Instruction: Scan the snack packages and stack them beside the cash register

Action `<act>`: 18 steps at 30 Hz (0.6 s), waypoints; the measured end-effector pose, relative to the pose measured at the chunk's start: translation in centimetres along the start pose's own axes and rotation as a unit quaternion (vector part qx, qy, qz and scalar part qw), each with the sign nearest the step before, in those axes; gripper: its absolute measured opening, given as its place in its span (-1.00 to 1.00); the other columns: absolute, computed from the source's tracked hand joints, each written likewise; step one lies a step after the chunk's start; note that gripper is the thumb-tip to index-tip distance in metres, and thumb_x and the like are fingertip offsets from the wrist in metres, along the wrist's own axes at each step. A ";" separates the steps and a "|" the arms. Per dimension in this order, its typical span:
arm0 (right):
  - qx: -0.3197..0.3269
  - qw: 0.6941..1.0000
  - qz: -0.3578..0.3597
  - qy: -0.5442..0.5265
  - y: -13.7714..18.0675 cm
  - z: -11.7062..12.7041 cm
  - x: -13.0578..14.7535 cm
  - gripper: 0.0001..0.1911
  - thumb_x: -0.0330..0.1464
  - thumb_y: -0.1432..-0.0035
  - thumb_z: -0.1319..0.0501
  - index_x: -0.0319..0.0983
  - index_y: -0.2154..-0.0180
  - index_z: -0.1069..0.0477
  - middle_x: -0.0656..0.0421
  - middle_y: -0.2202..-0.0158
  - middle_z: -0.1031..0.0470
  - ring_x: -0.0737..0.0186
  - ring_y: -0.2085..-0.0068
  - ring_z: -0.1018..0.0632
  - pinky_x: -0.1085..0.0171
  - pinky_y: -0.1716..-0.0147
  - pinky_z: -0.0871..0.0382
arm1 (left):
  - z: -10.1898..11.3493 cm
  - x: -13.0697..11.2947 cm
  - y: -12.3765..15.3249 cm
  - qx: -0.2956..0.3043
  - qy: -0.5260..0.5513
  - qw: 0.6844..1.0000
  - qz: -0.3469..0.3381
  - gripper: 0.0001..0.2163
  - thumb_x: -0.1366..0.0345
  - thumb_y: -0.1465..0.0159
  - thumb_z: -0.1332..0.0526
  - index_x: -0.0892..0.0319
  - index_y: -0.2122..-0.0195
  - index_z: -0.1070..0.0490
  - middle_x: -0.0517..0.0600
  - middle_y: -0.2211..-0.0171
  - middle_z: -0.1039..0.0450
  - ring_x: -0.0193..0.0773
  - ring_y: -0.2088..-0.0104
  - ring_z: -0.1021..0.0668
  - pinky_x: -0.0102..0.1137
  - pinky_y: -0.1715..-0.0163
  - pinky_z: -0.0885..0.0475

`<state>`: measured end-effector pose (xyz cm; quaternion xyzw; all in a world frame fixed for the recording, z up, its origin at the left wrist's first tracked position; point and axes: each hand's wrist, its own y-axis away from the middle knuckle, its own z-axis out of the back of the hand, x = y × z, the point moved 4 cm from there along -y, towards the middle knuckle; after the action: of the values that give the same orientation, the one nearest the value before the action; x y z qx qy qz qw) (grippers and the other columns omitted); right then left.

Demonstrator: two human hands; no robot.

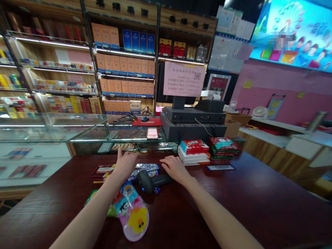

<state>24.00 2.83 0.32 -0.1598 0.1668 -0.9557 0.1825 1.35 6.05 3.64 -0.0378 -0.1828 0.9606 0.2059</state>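
Fingers [166, 161] near crosswise scanner [153, 180], handle [163, 179] rightward

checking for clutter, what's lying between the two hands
In the head view, blue-and-silver packets lie between the left hand and the right hand, with the dark scanner nearer the camera.

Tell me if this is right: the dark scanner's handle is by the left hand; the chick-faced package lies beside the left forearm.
Wrong hand: the head view shows the dark scanner's handle by the right hand. The chick-faced package does lie beside the left forearm.
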 end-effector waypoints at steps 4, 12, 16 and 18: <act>0.025 1.000 -0.007 -0.007 -0.7 -0.6 0.4 -0.72 -0.34 -0.39 -0.11 -0.12 -0.02 -0.54 0.12 -0.01 -0.61 0.13 -0.09 -0.51 0.13 -0.05 -0.27 | -0.5 1.4 0.3 0.002 0.021 1.000 0.002 -0.72 0.30 -0.34 -0.10 -0.05 0.01 -0.53 -0.03 0.09 -0.65 -0.05 -0.06 -0.56 0.22 -0.33 0.33; 0.056 0.998 -0.003 -0.008 -1.8 -1.7 0.6 -0.74 -0.34 -0.36 -0.14 -0.09 0.01 -0.55 0.14 0.03 -0.64 0.11 -0.06 -0.53 0.15 -0.01 -0.27 | -1.3 2.2 1.2 0.024 0.025 0.999 -0.013 -0.73 0.32 -0.29 -0.21 -0.04 0.00 -0.52 0.00 0.06 -0.64 -0.01 -0.19 -0.48 0.25 -0.31 0.45; 0.077 0.997 0.000 -0.012 -2.2 -1.9 0.7 -0.73 -0.34 -0.35 -0.15 -0.08 0.00 -0.55 0.15 0.02 -0.64 0.10 -0.07 -0.53 0.15 -0.01 -0.27 | -1.6 2.1 1.7 0.070 0.043 0.996 -0.024 -0.72 0.33 -0.26 -0.24 -0.04 0.01 -0.52 -0.01 0.12 -0.66 0.04 -0.24 -0.43 0.31 -0.28 0.46; 0.086 0.996 -0.002 -0.020 -2.4 -2.0 0.7 -0.73 -0.34 -0.34 -0.16 -0.07 0.00 -0.55 0.15 0.00 -0.63 0.09 -0.08 -0.53 0.13 -0.02 -0.27 | -1.6 2.1 1.9 0.081 0.051 0.995 -0.030 -0.72 0.35 -0.26 -0.24 -0.04 0.02 -0.53 -0.02 0.14 -0.66 0.05 -0.23 -0.44 0.33 -0.27 0.45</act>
<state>21.95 5.12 -0.35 -0.1625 0.0797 -0.9635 0.1970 -1.02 5.82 1.44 -0.0647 -0.0943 0.9625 0.2459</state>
